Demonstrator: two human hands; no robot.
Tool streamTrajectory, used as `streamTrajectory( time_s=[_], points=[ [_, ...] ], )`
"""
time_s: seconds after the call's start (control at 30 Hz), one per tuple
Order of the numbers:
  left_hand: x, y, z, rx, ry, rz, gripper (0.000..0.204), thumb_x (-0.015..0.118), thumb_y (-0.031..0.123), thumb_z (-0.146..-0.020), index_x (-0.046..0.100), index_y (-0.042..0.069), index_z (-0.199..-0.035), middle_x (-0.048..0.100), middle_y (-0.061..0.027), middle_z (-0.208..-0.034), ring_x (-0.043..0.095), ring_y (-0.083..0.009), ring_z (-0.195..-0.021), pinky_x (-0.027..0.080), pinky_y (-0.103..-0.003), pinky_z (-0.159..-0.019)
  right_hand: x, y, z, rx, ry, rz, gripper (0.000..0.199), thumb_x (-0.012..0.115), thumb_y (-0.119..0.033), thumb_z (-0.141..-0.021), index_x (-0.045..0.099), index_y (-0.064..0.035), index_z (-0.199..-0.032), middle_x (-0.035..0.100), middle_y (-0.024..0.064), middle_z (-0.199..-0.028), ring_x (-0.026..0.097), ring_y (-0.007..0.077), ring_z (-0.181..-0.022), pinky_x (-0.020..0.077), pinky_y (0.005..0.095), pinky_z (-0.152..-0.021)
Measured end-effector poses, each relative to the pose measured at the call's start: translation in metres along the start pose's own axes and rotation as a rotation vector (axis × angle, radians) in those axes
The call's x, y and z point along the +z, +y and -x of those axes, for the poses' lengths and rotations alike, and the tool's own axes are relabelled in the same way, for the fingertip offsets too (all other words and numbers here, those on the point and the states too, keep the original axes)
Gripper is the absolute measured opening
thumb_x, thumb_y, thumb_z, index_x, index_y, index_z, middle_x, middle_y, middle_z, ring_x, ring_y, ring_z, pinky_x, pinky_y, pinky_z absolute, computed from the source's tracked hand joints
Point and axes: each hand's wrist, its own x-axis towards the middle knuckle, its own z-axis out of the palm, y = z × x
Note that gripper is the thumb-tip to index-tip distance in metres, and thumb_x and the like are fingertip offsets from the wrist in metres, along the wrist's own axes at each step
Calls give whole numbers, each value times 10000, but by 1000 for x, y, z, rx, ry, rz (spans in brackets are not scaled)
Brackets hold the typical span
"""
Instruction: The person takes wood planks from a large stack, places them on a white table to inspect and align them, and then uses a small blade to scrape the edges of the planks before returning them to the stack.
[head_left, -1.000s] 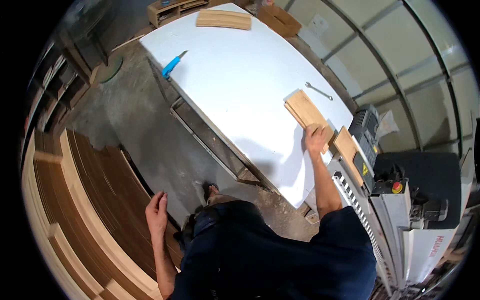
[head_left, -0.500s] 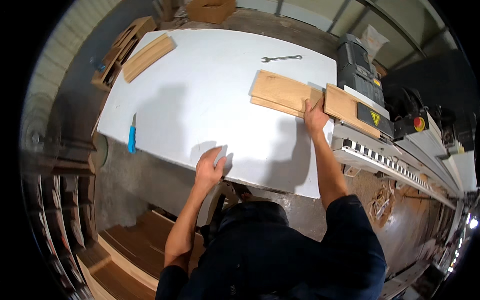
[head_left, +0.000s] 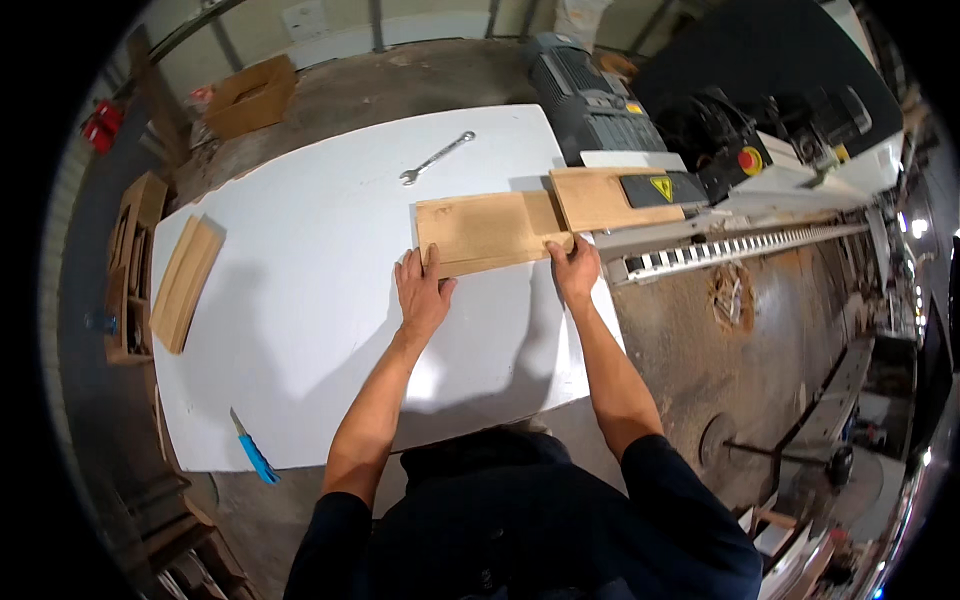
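Note:
A small stack of light wooden boards [head_left: 490,228] lies on the white tabletop, its boards slightly offset along the near edge. My left hand [head_left: 422,295] holds the stack's near left corner, fingers at the end and thumb by the front edge. At the near right corner, my right hand [head_left: 576,270] grips the stack with the thumb on top; its other fingers are partly hidden. Another wooden board [head_left: 597,200] sticks out of the machine [head_left: 662,190] on the right and overlaps the stack's right end.
A wrench [head_left: 438,158] lies beyond the stack. More wooden strips [head_left: 187,283] rest at the table's left, and a blue-handled knife [head_left: 255,455] lies at the near left edge. A grey motor [head_left: 590,95] and a red stop button [head_left: 750,160] belong to the machine. A cardboard box [head_left: 252,97] stands behind.
My left hand has come from the table's near edge to the stack's left end. My right hand stays at its right end. The view has turned to the right.

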Motion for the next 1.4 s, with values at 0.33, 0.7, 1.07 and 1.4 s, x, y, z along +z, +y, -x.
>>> streamTrajectory(
  time_s=[0.33,0.7,1.07,1.4],
  points=[
    [-8,-6,1,98,92,27,679,723,153,-763,411,60,-1359,467,-194,-1185,419,-379,-1093,341,-454,-949,-10,6,10,-67,-23,-79,479,798,-278,-659,647,-4,-1021,574,176,-808,560,330,-799,463,423,-720],
    [-65,48,116,-81,-56,-16,642,699,197,-762,451,0,-1320,425,-294,-1224,412,-450,-1119,347,-501,-960,-77,40,53,-41,-576,-310,266,719,-148,-788,662,-30,-1018,624,107,-824,601,201,-752,492,300,-727],
    [-69,115,52,-138,-108,379,521,654,219,-844,484,-7,-1281,546,-216,-1123,522,-351,-1049,428,-424,-916,-23,7,-45,965,-253,-1505,141,623,-207,-898,605,-68,-898,590,21,-756,572,147,-653,460,259,-596],
    [-40,121,24,-782,-103,1413,286,579,72,-903,557,31,-1186,649,-54,-974,604,-115,-859,492,-257,-742,-76,-50,90,838,-666,-1338,64,650,-96,-856,619,-40,-854,636,62,-717,595,164,-597,490,286,-561]
  ],
)
